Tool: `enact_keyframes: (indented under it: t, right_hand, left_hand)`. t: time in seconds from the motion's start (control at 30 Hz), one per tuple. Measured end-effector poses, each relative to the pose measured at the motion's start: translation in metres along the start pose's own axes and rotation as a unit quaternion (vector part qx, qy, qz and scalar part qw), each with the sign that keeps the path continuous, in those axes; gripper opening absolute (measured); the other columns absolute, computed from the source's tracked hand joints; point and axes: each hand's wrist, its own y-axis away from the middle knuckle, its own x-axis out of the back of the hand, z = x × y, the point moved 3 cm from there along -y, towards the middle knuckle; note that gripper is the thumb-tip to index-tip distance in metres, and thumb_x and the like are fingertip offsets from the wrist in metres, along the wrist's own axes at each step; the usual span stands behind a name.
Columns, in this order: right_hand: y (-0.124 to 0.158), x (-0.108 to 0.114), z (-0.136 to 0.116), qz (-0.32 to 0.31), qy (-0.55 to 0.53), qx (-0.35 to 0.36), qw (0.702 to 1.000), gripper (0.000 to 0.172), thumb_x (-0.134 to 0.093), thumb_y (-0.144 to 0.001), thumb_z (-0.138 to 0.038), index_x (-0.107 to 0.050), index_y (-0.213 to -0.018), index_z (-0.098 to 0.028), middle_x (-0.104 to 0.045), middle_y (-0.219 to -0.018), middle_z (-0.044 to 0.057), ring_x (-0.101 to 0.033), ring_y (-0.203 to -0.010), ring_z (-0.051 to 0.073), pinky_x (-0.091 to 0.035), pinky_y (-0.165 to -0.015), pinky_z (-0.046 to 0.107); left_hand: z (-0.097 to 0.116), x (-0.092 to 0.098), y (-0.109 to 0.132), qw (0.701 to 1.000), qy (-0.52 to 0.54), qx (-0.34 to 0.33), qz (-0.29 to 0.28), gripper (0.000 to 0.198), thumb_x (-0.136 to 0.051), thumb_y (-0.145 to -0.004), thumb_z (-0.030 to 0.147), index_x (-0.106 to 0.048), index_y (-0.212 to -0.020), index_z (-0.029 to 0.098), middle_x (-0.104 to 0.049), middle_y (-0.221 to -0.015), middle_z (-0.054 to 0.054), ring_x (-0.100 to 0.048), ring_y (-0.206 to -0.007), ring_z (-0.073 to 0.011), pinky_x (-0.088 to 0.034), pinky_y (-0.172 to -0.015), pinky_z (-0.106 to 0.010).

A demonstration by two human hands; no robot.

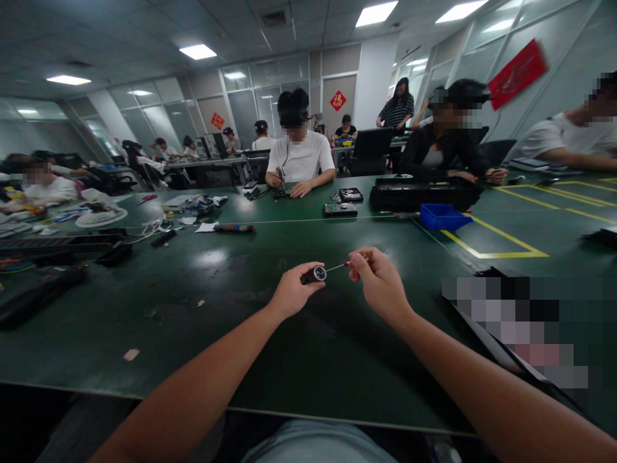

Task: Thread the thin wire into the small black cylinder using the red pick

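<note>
My left hand (292, 289) is closed around a small dark cylinder with a pale rim (319, 274), its round open end turned toward my right side. Between the fingers of my right hand (378, 278) is a screwdriver with a red handle (348, 263). Its thin metal shaft slants down to the left, and the tip reaches the cylinder's rim; whether it goes inside I cannot make out. Both hands are above the green table (270, 360).
Farther back lie hard drives (340, 209), a blue bin (443, 217), a long black casing (424, 193) and a dark pen-shaped tool (234, 228). Cables and dark parts (62, 247) cover the left. A person in white (301, 157) works opposite. A blurred-out item (520, 328) lies at right.
</note>
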Motion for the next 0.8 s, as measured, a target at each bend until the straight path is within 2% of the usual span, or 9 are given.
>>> enact_keyframes:
  t: [0.17,0.33,0.43,0.63,0.73,0.8]
  right_hand:
    - [0.000,0.004,-0.004,0.006,0.085,-0.017,0.996,0.035,-0.062,-0.087,-0.052,-0.058,-0.072,-0.021,-0.060,-0.059,-0.001,-0.053,-0.052,0.015,-0.037,-0.053,0.030]
    - [0.001,0.000,-0.003,-0.022,0.047,0.015,0.999,0.020,-0.057,-0.090,-0.040,-0.063,-0.084,-0.022,-0.061,-0.066,0.000,-0.056,-0.060,0.016,-0.041,-0.056,0.030]
    - [0.001,-0.001,-0.003,-0.038,0.047,0.024,0.998,0.013,-0.056,-0.089,-0.033,-0.064,-0.085,-0.022,-0.064,-0.073,0.001,-0.058,-0.066,0.017,-0.042,-0.059,0.030]
    - [-0.001,-0.002,0.001,-0.056,0.061,-0.021,0.996,0.032,-0.044,-0.097,-0.045,-0.065,-0.092,-0.021,-0.054,-0.060,-0.002,-0.053,-0.056,0.016,-0.039,-0.055,0.031]
    - [-0.001,-0.003,0.006,-0.041,0.046,-0.025,0.998,0.028,-0.046,-0.096,-0.040,-0.059,-0.112,-0.021,-0.060,-0.070,-0.001,-0.058,-0.064,0.018,-0.043,-0.060,0.031]
    - [-0.001,-0.003,0.008,-0.043,0.029,-0.022,0.998,0.028,-0.046,-0.095,-0.036,-0.057,-0.116,-0.022,-0.062,-0.076,0.000,-0.060,-0.070,0.018,-0.045,-0.063,0.032]
  left_hand:
    - [-0.001,0.002,0.000,1.000,-0.012,-0.005,0.005,0.043,-0.076,-0.077,0.015,-0.069,-0.118,0.023,-0.069,-0.120,-0.005,-0.062,-0.113,-0.0237,-0.043,-0.106,-0.041]
    - [-0.004,0.003,-0.001,1.000,-0.016,-0.004,0.003,0.043,-0.075,-0.078,0.015,-0.068,-0.119,0.023,-0.069,-0.120,-0.006,-0.063,-0.113,-0.0238,-0.043,-0.106,-0.042]
    - [-0.005,0.004,-0.002,1.000,-0.023,-0.002,0.003,0.042,-0.074,-0.079,0.015,-0.068,-0.120,0.023,-0.069,-0.120,-0.006,-0.063,-0.112,-0.0237,-0.043,-0.106,-0.042]
    - [-0.006,0.004,-0.003,0.999,-0.039,-0.013,0.013,0.042,-0.075,-0.076,0.013,-0.069,-0.117,0.023,-0.069,-0.119,-0.006,-0.063,-0.111,-0.0232,-0.044,-0.105,-0.040]
    - [-0.007,0.004,-0.003,0.999,-0.039,-0.014,0.012,0.042,-0.074,-0.077,0.013,-0.069,-0.118,0.023,-0.069,-0.119,-0.005,-0.062,-0.112,-0.0229,-0.044,-0.105,-0.040]
    - [-0.006,0.005,-0.002,0.999,-0.040,-0.013,0.013,0.042,-0.074,-0.077,0.013,-0.069,-0.118,0.023,-0.069,-0.119,-0.005,-0.062,-0.112,-0.0230,-0.044,-0.105,-0.040]
